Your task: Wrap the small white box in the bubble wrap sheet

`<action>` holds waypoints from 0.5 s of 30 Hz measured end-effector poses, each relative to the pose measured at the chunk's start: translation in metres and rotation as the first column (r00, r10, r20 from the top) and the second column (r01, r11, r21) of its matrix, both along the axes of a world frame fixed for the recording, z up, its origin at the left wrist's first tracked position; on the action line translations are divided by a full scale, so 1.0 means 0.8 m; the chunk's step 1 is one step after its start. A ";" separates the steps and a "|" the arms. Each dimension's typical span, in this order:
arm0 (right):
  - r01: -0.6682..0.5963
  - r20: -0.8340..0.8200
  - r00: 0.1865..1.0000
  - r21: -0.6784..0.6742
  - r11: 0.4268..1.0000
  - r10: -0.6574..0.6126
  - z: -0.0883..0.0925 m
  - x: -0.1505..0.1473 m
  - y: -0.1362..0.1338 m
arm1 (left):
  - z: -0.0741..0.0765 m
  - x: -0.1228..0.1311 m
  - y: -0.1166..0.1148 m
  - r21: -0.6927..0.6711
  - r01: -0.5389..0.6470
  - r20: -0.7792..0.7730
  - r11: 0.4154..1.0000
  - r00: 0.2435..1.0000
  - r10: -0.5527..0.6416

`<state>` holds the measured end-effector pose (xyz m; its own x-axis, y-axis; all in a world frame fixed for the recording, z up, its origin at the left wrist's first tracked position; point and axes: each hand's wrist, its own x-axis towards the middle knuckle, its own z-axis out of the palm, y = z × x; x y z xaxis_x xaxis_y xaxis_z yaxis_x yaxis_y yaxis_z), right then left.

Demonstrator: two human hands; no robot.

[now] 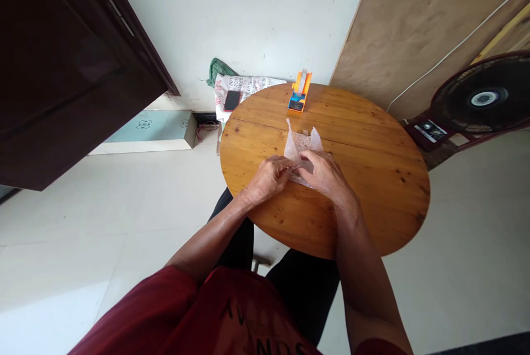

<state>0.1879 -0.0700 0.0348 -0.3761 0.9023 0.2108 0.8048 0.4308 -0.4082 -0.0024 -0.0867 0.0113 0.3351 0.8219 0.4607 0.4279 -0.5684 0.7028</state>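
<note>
A crumpled piece of pinkish, see-through bubble wrap (pixel 303 142) lies on the round wooden table (pixel 372 178), two of its corners sticking up at the far side. My left hand (pixel 270 179) is closed, pinching the wrap's near left edge. From the right, my right hand (pixel 325 174) grips the wrap with bent fingers, its thumb close to the left fingertips. Whether something lies inside the wrap is hidden by the folds and my fingers. Beyond it, near the table's far edge, stands an orange and blue tape dispenser (pixel 300 93) with a roll of tape.
Left of the table, a phone (pixel 232 101) rests on a printed white sack (pixel 248 87), with a green bag (pixel 219 69) behind. A pale blue box (pixel 153 128) lies by the wall. A dark round fan-like appliance (pixel 480 101) stands at right, below a white cable (pixel 447 57).
</note>
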 end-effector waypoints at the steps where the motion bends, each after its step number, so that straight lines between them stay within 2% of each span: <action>1: 0.005 0.006 1.000 -0.006 1.000 -0.005 0.001 0.000 -0.001 | 0.001 -0.002 0.003 0.010 0.036 0.007 0.999 0.999 -0.037; 6: 0.048 0.057 0.997 -0.050 0.998 -0.045 0.006 0.001 -0.006 | 0.001 -0.007 0.017 0.040 0.175 0.007 0.984 0.984 -0.176; 12: 0.052 0.079 0.996 -0.207 0.977 -0.036 0.020 0.010 -0.013 | -0.018 0.001 0.022 0.171 0.162 0.007 0.972 0.986 -0.165; 15: 0.046 0.060 0.998 -0.219 0.975 -0.034 0.026 0.015 -0.015 | -0.026 0.002 0.022 0.222 0.139 0.004 0.965 0.990 -0.144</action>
<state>0.1995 -0.0819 0.0560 -0.3444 0.9387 -0.0149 0.8435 0.3024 -0.4439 -0.0009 -0.0691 -0.0092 0.4298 0.6439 0.6329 0.3193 -0.7641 0.5605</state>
